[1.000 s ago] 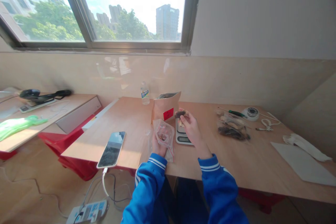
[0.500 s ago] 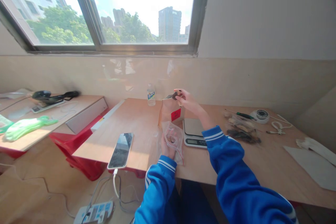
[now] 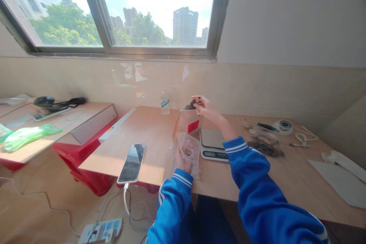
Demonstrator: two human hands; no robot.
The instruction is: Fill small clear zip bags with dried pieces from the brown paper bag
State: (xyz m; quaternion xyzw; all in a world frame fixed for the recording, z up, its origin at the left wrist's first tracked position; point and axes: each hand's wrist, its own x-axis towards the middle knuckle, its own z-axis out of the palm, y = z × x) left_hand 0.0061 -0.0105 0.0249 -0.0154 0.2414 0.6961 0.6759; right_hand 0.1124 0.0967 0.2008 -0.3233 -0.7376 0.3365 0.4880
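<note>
My right hand [image 3: 206,109] is raised over the open top of a brown paper pouch [image 3: 187,123] with a red label, its fingers pinched on a small dark piece at the pouch's mouth. My left hand [image 3: 182,163] grips a small clear plastic bag [image 3: 190,148] with brownish pieces inside, held upright near the table's front edge. A white kitchen scale [image 3: 212,143] with a bare platform sits just right of the bag, under my right forearm.
A phone [image 3: 132,162] on a charging cable lies at the table's left front. A water bottle [image 3: 164,103] stands behind the pouch. Clear bags of dark pieces [image 3: 264,140], a screwdriver [image 3: 264,125], a tape roll [image 3: 283,126] and white sheets [image 3: 337,177] lie to the right. A side desk [image 3: 48,126] stands left.
My right hand lifted a dark piece from the scale up to the pouch's mouth and now holds it there. My left hand kept the plastic bag in place.
</note>
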